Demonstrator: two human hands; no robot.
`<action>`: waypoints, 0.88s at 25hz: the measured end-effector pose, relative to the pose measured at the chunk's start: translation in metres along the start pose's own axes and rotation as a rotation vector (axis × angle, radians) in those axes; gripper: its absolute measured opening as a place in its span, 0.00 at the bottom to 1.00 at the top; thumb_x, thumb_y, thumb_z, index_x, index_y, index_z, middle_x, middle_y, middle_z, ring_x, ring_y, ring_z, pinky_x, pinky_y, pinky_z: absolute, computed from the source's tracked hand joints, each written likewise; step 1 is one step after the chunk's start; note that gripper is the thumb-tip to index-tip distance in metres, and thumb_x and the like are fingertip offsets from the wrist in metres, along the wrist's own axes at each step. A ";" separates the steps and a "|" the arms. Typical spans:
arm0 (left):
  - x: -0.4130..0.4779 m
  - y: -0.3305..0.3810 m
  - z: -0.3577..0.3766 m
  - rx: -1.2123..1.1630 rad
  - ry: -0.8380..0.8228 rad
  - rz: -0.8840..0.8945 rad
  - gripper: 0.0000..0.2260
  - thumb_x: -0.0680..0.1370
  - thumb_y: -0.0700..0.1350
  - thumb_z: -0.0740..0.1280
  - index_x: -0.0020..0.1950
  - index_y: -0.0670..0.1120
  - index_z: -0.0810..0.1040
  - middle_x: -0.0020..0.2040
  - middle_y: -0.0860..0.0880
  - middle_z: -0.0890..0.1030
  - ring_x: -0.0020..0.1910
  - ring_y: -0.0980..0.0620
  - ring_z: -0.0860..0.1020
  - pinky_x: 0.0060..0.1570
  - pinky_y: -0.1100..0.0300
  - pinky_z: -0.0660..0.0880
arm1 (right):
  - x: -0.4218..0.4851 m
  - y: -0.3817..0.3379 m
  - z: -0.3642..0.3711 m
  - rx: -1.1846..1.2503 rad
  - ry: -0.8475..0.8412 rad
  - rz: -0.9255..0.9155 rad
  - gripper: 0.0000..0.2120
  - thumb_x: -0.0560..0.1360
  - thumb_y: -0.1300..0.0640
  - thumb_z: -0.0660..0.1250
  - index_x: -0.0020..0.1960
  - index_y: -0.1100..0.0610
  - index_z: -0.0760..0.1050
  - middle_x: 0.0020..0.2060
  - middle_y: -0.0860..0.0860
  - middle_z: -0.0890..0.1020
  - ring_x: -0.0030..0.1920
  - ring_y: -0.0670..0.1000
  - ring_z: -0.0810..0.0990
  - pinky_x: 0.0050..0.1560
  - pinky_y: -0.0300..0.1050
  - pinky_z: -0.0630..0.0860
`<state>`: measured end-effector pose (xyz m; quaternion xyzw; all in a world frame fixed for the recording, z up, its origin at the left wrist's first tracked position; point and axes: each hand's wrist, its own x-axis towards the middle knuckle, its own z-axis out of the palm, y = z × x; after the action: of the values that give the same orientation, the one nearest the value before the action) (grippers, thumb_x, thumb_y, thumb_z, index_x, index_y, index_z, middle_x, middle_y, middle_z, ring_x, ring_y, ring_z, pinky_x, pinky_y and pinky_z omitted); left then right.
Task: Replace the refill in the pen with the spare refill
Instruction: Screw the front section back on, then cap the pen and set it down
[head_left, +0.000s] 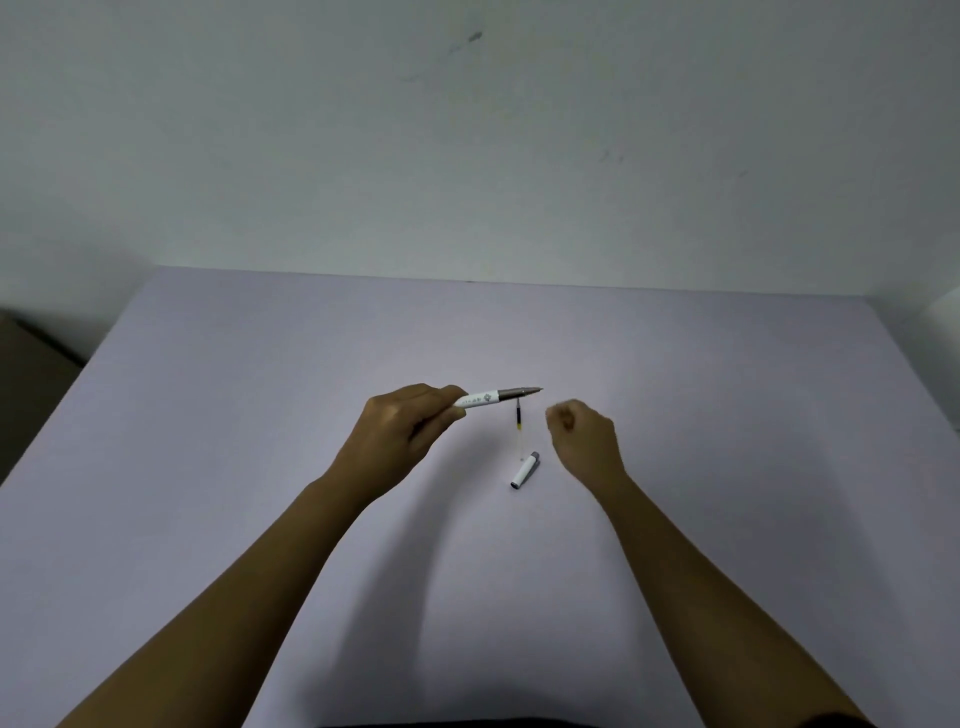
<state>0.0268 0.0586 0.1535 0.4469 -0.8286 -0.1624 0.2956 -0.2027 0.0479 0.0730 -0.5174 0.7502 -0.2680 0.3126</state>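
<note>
A white pen (491, 397) with a grey grip and tip points right, held above the table by my left hand (402, 431), which grips its rear end. A thin spare refill (519, 423), dark at the top with a clear lower part, lies on the table just below the pen's grip, running toward me. The white pen cap (525, 470) with a grey end lies beside the refill's near end. My right hand (584, 441) hovers to the right of the refill and cap, fingers curled closed, holding nothing visible.
The table (260, 415) is covered in a pale lilac surface and meets a plain white wall (467, 156) at the back. Its left edge drops to a dark floor (26, 389). A white object (943, 312) shows at the far right corner.
</note>
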 end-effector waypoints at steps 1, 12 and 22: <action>0.000 -0.001 0.001 -0.007 -0.002 -0.002 0.07 0.77 0.44 0.63 0.52 0.46 0.79 0.30 0.49 0.73 0.31 0.56 0.66 0.31 0.68 0.61 | 0.002 0.010 0.012 -0.066 -0.019 0.080 0.12 0.78 0.55 0.60 0.50 0.62 0.77 0.47 0.58 0.83 0.51 0.58 0.80 0.48 0.43 0.72; -0.002 -0.018 0.004 -0.028 -0.026 -0.063 0.07 0.76 0.44 0.64 0.52 0.46 0.80 0.30 0.49 0.73 0.31 0.55 0.67 0.32 0.67 0.63 | 0.002 0.040 0.073 -0.092 -0.035 0.362 0.13 0.72 0.55 0.69 0.48 0.65 0.80 0.46 0.62 0.85 0.49 0.60 0.82 0.41 0.44 0.73; -0.020 -0.019 0.011 0.003 -0.031 -0.079 0.08 0.75 0.44 0.64 0.52 0.45 0.80 0.30 0.49 0.74 0.31 0.57 0.66 0.32 0.69 0.62 | -0.007 -0.015 0.001 1.079 -0.106 0.332 0.02 0.72 0.60 0.71 0.41 0.56 0.78 0.37 0.50 0.82 0.39 0.44 0.82 0.42 0.36 0.80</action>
<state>0.0409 0.0653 0.1283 0.4773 -0.8149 -0.1796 0.2752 -0.1914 0.0502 0.0846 -0.1720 0.5617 -0.5343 0.6078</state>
